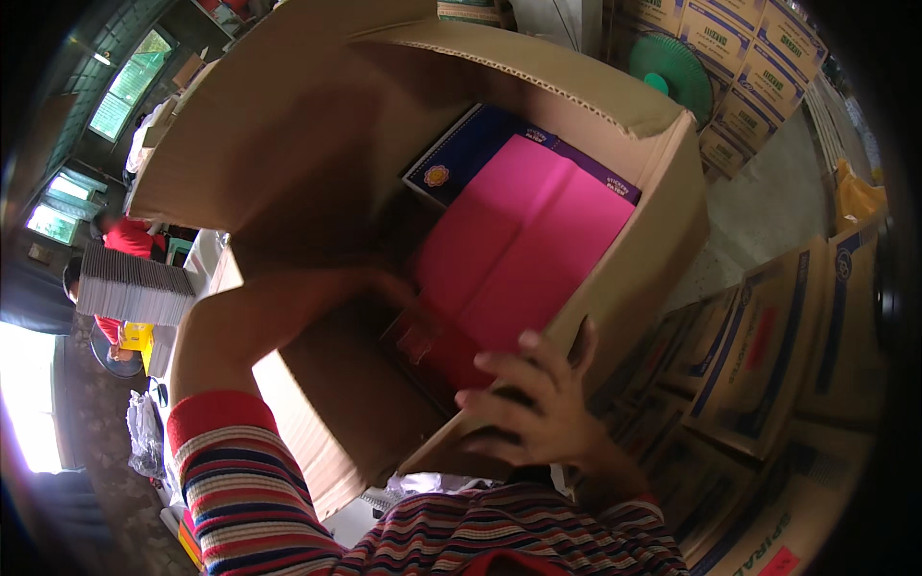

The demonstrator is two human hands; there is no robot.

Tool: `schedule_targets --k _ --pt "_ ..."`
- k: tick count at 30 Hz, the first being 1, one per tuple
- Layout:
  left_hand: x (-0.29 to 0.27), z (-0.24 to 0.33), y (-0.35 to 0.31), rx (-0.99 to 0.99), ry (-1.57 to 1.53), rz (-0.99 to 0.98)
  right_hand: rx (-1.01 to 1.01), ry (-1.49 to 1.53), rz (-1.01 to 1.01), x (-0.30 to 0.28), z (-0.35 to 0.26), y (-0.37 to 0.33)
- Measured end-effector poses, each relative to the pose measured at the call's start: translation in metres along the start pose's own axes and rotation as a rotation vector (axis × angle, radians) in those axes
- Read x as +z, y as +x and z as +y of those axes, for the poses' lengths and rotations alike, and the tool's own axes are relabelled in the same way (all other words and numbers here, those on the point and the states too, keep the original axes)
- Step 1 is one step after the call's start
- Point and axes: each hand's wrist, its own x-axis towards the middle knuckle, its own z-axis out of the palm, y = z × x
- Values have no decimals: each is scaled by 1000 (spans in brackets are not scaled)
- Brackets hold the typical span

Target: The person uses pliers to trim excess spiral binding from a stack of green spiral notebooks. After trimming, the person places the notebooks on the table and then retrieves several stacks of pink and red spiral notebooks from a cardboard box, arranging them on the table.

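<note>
A large open cardboard box stands before me. Inside, toward its right side, lie dark blue notebooks with a flower picture and bright pink covers or sheets over them. A darker red notebook or cover is nearer to me, partly in shadow. My left hand reaches into the box from the left, beside the pink stack's edge; its fingers are dim and blurred, so any grip is unclear. My right hand is open, fingers spread, at the box's near right edge beside the red cover.
Stacked cardboard cartons crowd the right, with more cartons behind. A green fan stands beyond the box. At left are a tall stack of notebooks or paper, a plastic bag and a person in red.
</note>
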Motion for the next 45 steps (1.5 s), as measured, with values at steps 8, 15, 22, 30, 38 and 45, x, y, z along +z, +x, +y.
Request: schedule_targets --k 8,15,22,30,38,45 --pt "40 13 -4 81 -727 -172 47 61 218 17 0 -2" --pt "31 -16 30 112 -820 -335 30 39 240 26 -1 0" --pt "36 -35 61 286 -1009 -199 -28 27 169 23 4 1" --pt "37 -22 67 399 -1085 -188 -81 9 84 14 8 -1" --pt "8 -32 42 197 -741 -457 -84 60 237 21 9 -7" --pt "5 -26 39 145 -463 -537 -58 -5 29 -2 9 -2"
